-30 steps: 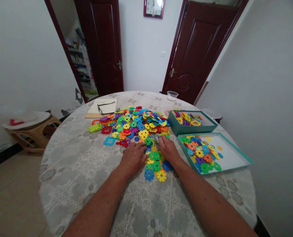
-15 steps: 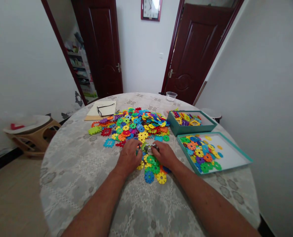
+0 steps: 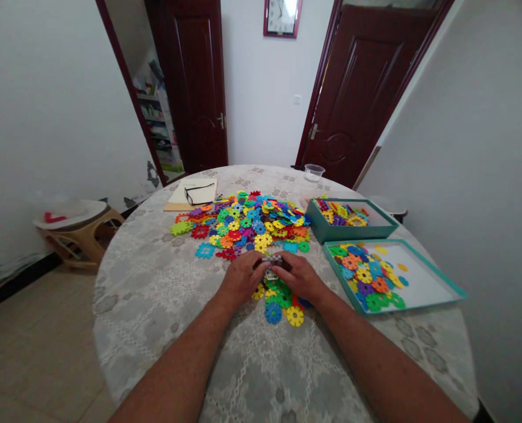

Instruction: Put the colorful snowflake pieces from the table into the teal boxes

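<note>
I judge the main risk to be a slip. The small dark piece (image 3: 273, 260) is gripped only at the tips, so a twist could drop it among the loose discs (image 3: 282, 298) beneath. A forearm could also sweep those toward 6 o'clock, off the surface (image 3: 164, 294). I see the left hand (image 3: 242, 281) and right hand (image 3: 299, 277) meeting at 6 o'clock of the big pile (image 3: 247, 220). Both sets of fingers (image 3: 257, 265) are curled narrow, pinching that piece.
</note>
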`<state>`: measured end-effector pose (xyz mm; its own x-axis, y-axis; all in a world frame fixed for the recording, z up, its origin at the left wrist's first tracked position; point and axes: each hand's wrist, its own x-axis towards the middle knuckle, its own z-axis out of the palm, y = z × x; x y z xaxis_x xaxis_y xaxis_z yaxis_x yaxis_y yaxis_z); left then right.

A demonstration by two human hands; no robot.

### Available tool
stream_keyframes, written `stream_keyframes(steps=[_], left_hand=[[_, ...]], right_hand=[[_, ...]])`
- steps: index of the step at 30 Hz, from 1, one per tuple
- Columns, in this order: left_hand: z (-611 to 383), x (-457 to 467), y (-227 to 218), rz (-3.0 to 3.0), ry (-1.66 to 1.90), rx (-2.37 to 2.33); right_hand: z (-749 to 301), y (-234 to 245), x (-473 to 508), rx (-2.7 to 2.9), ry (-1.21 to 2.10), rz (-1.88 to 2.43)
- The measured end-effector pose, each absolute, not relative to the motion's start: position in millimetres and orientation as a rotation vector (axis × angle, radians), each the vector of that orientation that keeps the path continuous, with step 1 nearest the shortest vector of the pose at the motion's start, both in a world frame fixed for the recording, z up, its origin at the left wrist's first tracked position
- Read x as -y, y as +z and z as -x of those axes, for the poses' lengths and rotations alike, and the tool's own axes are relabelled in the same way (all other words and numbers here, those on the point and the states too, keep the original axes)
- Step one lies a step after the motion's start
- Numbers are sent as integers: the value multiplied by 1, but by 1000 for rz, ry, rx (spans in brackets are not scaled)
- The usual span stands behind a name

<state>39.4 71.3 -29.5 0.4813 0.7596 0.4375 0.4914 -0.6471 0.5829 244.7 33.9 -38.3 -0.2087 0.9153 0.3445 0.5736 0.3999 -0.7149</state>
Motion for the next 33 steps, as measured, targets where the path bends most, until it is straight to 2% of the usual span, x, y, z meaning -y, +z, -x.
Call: stream_keyframes(steps=[4,7,10,15,22,33], left_hand=[[-39,-70,-23,-2224,1013,-1092],[-37,-74,-18,-1951,1141,-1199],[-35,-79,-15,-1389,1209,-1160],[-35,-83,-13,-716,1122,-908],[-33,-83,-12,-572,1029,-844],[-29,-80,-10,-550,953,-754]], right_hand=[[-252,-40,-37,1792,704,1249],[-259,-44,-42,1838,475,1282],[-262,-49,-47,2009,195,1307],[-255,-49,-48,2237,81,1397],[-252,-45,-45,2177,66,1537],[-257,-50,-42,1933,135,1351]])
